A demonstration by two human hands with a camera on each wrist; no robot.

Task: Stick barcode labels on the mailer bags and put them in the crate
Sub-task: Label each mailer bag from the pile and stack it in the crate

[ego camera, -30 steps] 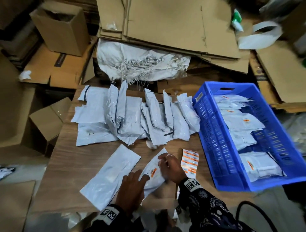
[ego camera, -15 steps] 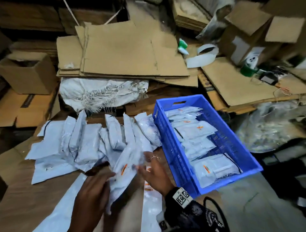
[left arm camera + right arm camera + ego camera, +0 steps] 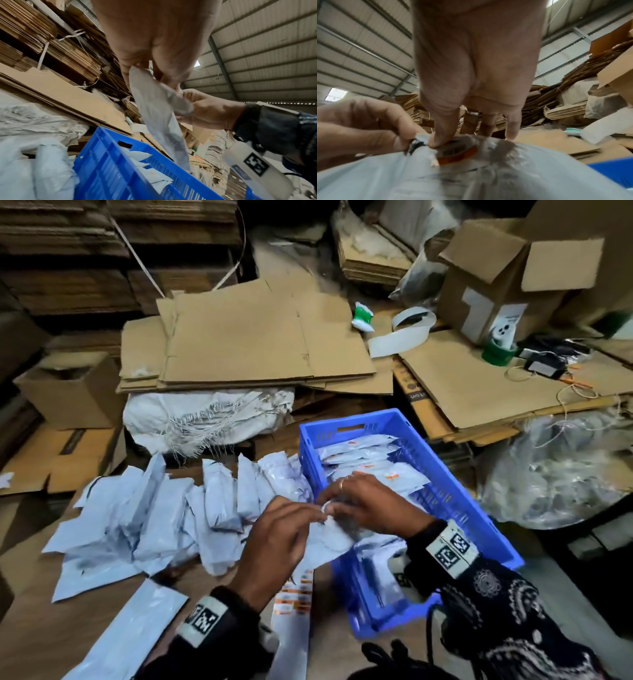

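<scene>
Both hands pinch mailer bag (image 3: 330,537) over blue crate (image 3: 455,501); wooden table (image 3: 68,628), cardboard stacks (image 3: 239,344) behind.

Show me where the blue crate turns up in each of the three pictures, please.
Head view: the blue crate sits centre-right, on the table beyond the hands.
Left wrist view: it fills the bottom centre, below the dangling mailer bag.
Right wrist view: only a blue sliver at the lower right edge.
Shared landmark: that held mailer bag.

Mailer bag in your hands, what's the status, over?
Both hands pinch one mailer bag, label on. Held over blue crate. Nothing blocking.
</scene>
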